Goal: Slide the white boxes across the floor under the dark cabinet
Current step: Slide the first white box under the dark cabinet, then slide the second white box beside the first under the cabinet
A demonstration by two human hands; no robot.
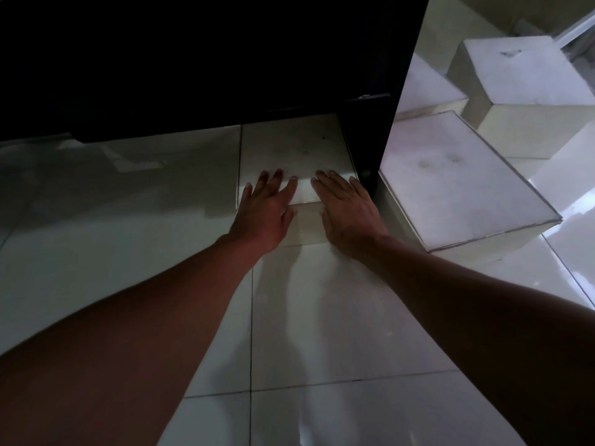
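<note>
A flat white box [296, 149] lies on the tiled floor, its far part under the dark cabinet [193, 59]. My left hand [267, 210] and my right hand [346, 207] rest flat on its near top edge, fingers spread and pointing toward the cabinet. Neither hand wraps around anything. The box sits right beside the cabinet's black side panel [370, 140].
To the right of the cabinet stands a second flat white box [457, 181], with a taller white box [528, 85] behind it and another white box [428, 88] partly hidden. Glossy white floor tiles [128, 220] spread to the left and toward me.
</note>
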